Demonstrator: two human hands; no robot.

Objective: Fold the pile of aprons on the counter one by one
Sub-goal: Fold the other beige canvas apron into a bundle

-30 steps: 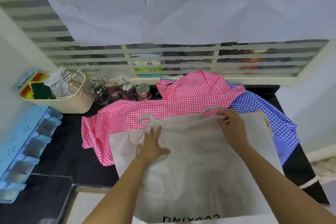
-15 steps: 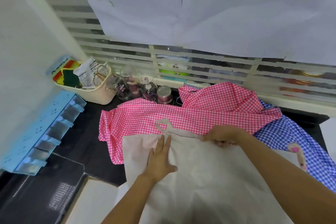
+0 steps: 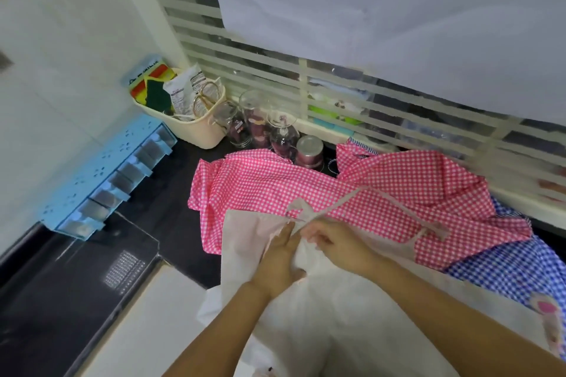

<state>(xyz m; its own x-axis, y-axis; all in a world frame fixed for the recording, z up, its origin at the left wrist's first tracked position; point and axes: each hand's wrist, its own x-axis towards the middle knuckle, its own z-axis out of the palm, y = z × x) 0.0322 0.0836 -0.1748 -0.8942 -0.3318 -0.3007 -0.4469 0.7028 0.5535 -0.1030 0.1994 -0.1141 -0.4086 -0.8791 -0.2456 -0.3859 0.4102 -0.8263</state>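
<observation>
A beige apron lies on the black counter in front of me, on top of a pink checked apron and a blue checked apron. My left hand lies flat on the beige apron near its top left edge, fingers straight. My right hand is right beside it and pinches a bunched fold of the beige cloth. A beige neck strap trails from my hands across the pink apron to the right.
A cream basket with sponges and packets stands at the back left. Glass jars and a metal tin stand behind the pink apron. A blue drawer rack hangs on the left wall. A slatted window runs behind.
My right hand has carried the beige apron's top right edge leftwards to meet my left hand, and the strap now stretches over the pink apron. The camera has turned left.
</observation>
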